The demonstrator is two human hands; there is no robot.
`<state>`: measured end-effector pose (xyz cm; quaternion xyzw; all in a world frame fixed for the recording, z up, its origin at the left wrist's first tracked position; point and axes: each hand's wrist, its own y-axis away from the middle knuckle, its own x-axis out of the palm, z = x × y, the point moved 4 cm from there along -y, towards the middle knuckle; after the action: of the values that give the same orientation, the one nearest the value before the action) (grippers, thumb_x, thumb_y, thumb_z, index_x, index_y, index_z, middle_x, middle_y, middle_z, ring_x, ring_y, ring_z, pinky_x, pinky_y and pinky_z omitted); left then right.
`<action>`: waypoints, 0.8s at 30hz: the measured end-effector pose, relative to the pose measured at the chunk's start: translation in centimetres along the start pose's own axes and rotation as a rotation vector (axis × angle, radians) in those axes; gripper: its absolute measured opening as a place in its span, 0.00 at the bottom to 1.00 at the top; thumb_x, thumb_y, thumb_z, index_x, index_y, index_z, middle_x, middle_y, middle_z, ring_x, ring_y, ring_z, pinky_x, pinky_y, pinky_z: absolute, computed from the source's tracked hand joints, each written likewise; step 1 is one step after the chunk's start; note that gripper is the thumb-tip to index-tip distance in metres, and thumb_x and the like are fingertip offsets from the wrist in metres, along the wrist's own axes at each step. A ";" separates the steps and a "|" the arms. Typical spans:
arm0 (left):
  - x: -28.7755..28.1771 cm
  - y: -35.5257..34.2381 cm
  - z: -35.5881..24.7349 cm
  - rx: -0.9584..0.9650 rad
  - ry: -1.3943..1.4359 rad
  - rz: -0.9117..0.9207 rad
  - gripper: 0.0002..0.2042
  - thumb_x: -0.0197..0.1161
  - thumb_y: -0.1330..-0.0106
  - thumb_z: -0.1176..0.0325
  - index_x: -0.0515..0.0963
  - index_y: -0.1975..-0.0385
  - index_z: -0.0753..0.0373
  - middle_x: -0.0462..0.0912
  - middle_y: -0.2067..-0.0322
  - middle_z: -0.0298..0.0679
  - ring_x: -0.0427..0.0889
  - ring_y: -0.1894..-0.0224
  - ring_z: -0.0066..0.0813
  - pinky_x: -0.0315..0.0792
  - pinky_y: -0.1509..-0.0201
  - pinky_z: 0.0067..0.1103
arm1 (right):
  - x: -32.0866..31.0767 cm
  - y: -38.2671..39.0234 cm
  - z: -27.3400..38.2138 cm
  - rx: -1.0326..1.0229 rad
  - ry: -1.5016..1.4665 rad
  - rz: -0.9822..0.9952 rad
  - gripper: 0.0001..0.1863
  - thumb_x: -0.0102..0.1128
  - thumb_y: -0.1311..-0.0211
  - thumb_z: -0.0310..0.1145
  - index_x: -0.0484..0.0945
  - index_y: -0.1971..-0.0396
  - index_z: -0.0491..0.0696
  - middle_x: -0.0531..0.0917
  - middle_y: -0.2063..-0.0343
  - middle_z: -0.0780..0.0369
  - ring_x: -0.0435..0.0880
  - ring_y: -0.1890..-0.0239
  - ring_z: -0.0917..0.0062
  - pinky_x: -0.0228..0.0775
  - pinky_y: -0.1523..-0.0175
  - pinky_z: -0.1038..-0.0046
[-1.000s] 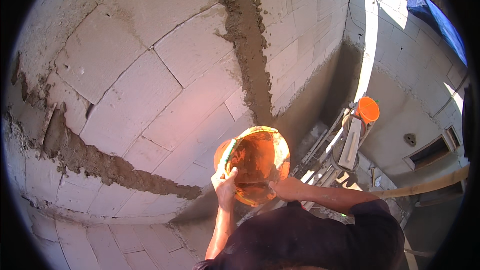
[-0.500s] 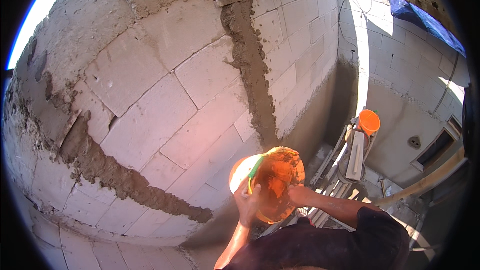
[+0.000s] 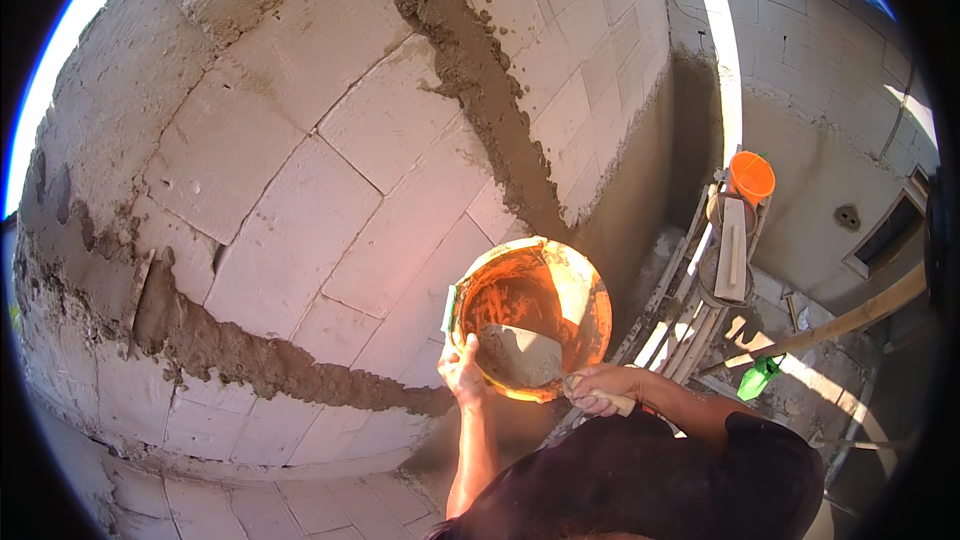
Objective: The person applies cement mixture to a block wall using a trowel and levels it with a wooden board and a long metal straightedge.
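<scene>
Head view only on my end. Left hand (image 3: 464, 376) has the orange bucket (image 3: 594, 312) by its near-left rim: thumb hooked over the edge, the other fingers mostly hidden outside the wall, so I can't tell how far they curl. Right hand (image 3: 602, 386) is wrapped round the trowel (image 3: 528, 354) handle, fingers curled in with no gap that I can see. Bucket is up in front of the body, mouth toward my camera, near the block wall (image 3: 305, 225) and just below the upright mortar band (image 3: 480, 70). Blade lies across the near part of the mouth; I can't tell if it touches the inner wall, or if that grey is a load or bare metal. I read the step as scraping mix off the inside. I'd tilt the bucket so leftovers gather low, match the blade edge to the curve, and pull long strokes instead of stabbing. Brace the rim firmly against each stroke; a one-sided grip could let it twist. Keep the left thumb out of the blade's path, and carry any load level over the rim.
</scene>
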<state>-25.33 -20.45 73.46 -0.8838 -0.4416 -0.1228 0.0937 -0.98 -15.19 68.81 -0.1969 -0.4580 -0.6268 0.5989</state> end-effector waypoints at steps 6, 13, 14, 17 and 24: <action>-1.5 0.6 0.2 -0.173 0.121 -0.007 0.22 0.58 0.35 0.71 0.72 0.40 0.66 0.80 0.50 0.44 0.82 0.51 0.38 0.79 0.47 0.34 | 4.8 2.8 5.9 -0.382 -0.197 0.075 0.05 0.52 0.29 0.30 0.69 0.59 0.45 0.68 0.81 0.67 0.66 0.86 0.86 0.60 0.86 0.81; -2.7 0.8 0.5 -0.200 0.042 -0.045 0.20 0.59 0.38 0.78 0.74 0.44 0.68 0.80 0.52 0.41 0.79 0.50 0.32 0.76 0.46 0.30 | 5.8 6.2 14.7 -0.809 0.073 -0.268 0.09 0.58 0.35 0.30 0.71 0.60 0.43 0.72 0.81 0.64 0.68 0.87 0.84 0.64 0.86 0.77; -4.9 0.3 2.1 -0.212 -0.022 -0.102 0.18 0.60 0.38 0.79 0.76 0.46 0.68 0.81 0.54 0.40 0.80 0.54 0.30 0.76 0.49 0.28 | 4.9 5.6 14.3 -0.753 0.171 -0.374 0.09 0.59 0.35 0.31 0.72 0.59 0.44 0.72 0.81 0.65 0.68 0.87 0.85 0.65 0.84 0.78; -4.1 0.9 -0.1 -0.188 -0.059 -0.072 0.13 0.62 0.35 0.80 0.78 0.51 0.69 0.81 0.64 0.33 0.78 0.64 0.22 0.74 0.54 0.22 | 1.7 3.7 9.8 -0.388 0.656 -0.505 0.10 0.56 0.33 0.32 0.71 0.58 0.42 0.78 0.79 0.60 0.77 0.85 0.74 0.72 0.80 0.72; 0.0 0.9 -1.4 -0.096 -0.293 0.122 0.17 0.66 0.37 0.78 0.79 0.47 0.71 0.84 0.61 0.32 0.77 0.63 0.17 0.73 0.55 0.18 | -1.5 -1.6 10.2 -0.027 1.747 -0.864 0.18 0.56 0.38 0.34 0.76 0.56 0.33 0.84 0.69 0.45 0.86 0.59 0.52 0.78 0.54 0.53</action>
<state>-24.77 -21.41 74.75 -0.9209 -0.3896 -0.0078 -0.0067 -5.26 -6.24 72.21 0.5156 0.1221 -0.7228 0.4436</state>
